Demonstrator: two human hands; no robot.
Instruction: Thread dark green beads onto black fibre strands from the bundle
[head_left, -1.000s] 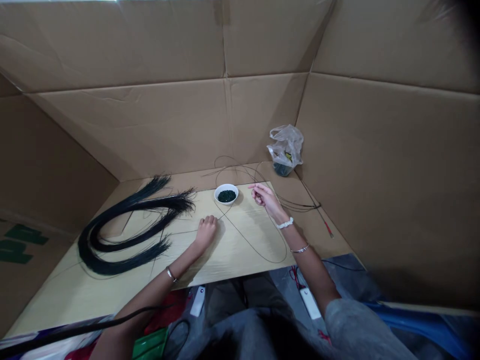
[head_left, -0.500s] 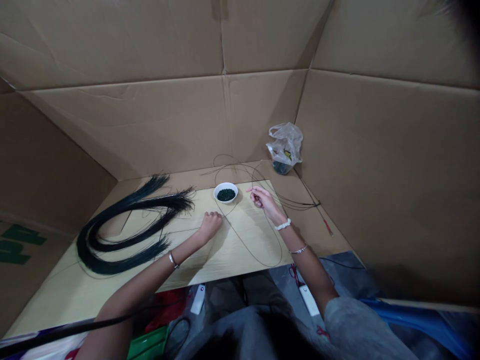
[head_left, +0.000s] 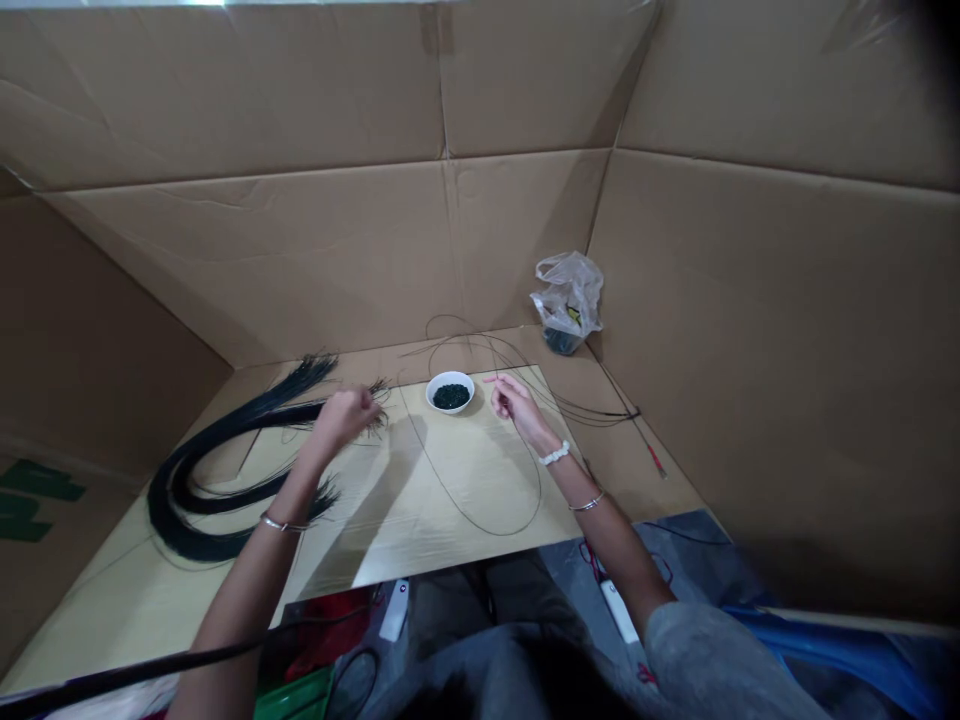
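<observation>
My left hand (head_left: 351, 418), its fingers closed, is over the frayed ends of a curved bundle of dark wires (head_left: 163, 510). What those fingers hold, if anything, is too small to make out. My right hand (head_left: 516, 402) is closed in a pinch on a thin wire (head_left: 491, 533), with the index finger pointing left. From there the wire loops down over the yellowish board and back up toward the left. Just left of my right hand stands a white bowl (head_left: 430, 393) holding small dark green beads (head_left: 451, 397).
A clear plastic bag (head_left: 570, 290) with dark contents leans in the back right corner. Thin looped wires (head_left: 577, 405) lie behind the bowl and to the right, near a red-tipped piece (head_left: 657, 461). Cardboard walls (head_left: 322, 260) enclose the back and sides of the board (head_left: 375, 540).
My left hand has moved left and up, from in front of the bowl to the bundle's ends. My right hand has barely moved. The loop on the board has shifted.
</observation>
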